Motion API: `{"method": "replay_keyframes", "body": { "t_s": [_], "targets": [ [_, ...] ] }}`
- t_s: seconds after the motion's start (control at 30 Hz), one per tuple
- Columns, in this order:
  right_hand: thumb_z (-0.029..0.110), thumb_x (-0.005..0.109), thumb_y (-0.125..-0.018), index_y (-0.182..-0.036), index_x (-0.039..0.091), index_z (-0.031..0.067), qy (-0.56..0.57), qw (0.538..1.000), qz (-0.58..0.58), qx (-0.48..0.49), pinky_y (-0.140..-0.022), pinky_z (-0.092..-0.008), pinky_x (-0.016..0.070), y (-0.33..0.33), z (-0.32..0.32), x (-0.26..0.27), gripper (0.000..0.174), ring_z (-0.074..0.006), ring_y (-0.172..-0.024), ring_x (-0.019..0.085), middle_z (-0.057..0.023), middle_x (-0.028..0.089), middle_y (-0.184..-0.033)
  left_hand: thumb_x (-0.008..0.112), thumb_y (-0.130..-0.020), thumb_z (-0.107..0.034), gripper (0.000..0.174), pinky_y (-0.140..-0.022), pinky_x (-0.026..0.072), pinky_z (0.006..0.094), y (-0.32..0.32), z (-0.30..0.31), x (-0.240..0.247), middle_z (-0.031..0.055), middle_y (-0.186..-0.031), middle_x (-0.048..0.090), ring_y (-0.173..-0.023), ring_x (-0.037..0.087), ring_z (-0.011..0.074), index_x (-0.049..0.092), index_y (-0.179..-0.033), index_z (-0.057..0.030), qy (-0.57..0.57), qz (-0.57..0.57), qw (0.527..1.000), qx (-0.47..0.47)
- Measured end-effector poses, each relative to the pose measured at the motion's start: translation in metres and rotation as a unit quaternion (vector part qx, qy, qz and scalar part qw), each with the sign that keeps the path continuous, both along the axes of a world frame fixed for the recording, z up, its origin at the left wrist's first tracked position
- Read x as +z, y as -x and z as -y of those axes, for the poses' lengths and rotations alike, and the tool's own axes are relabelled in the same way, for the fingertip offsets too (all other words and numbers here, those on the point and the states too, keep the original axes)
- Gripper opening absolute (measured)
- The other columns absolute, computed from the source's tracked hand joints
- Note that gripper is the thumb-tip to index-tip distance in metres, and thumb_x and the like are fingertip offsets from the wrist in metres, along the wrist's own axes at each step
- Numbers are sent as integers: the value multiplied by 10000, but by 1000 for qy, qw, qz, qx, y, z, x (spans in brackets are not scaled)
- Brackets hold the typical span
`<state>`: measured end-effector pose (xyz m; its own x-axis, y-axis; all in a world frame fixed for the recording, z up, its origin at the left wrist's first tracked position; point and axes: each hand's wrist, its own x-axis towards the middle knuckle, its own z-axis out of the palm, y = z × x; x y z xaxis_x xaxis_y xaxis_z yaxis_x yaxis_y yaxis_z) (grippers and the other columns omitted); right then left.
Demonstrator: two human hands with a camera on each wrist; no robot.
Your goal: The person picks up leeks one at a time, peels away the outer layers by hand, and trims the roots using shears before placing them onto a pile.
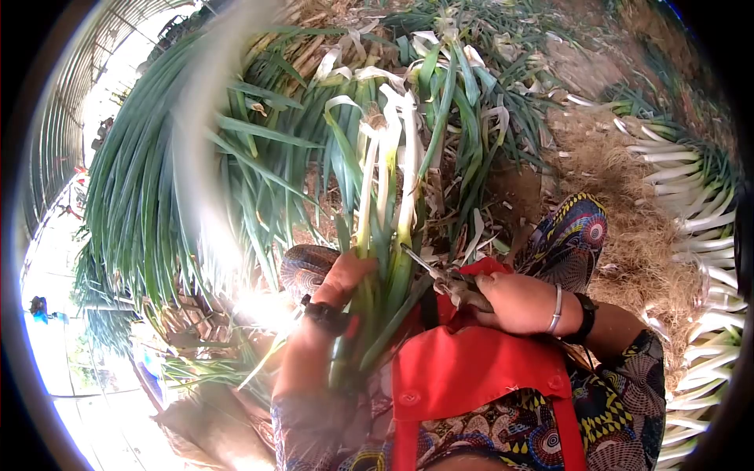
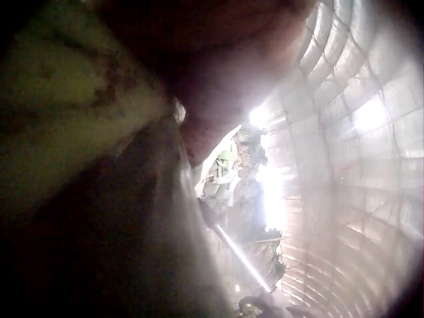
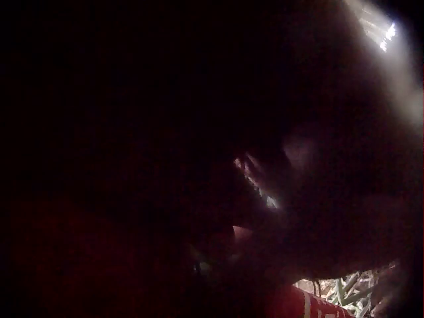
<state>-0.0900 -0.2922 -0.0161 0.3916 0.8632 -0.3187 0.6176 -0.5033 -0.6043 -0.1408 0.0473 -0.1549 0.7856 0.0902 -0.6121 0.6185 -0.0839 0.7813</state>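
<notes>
In the head view my left hand (image 1: pixel 348 275) grips a few long green onions (image 1: pixel 407 177) around their green leaves. Their white stalks point up and away from me, with roots at the far ends. My right hand (image 1: pixel 522 302) holds a tool with a thin metal blade (image 1: pixel 418 261) and a rough, dirt-coloured grip, close to the right of the onions. The blade tip is right by the leaves. In the left wrist view the blade shows as a bright strip (image 2: pixel 244 258) below dark, close-up fingers. The right wrist view is mostly dark, its hold hidden.
A large heap of green onion leaves (image 1: pixel 149 173) lies at the left and ahead. Trimmed white-stalked onions (image 1: pixel 711 322) line the right side. Between them spreads a pile of dry roots (image 1: pixel 620 196). A red apron (image 1: pixel 479 369) covers my lap, and my knees frame the work.
</notes>
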Motion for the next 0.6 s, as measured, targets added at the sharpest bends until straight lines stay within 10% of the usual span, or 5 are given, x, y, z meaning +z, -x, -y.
{"method": "replay_keyframes", "body": {
  "t_s": [0.6],
  "targets": [
    [258,637,-785,-819,569,-76,-4,993,33,-117,-685,-475,496,-45,-16,-22,343,-431,-740,613,-266,604,-755,590,-822,-51,258,-595,526,285,-12,23,40,66,-883,666,-695,643,171,619,-1071,8,114,-9,993,31]
  ]
}}
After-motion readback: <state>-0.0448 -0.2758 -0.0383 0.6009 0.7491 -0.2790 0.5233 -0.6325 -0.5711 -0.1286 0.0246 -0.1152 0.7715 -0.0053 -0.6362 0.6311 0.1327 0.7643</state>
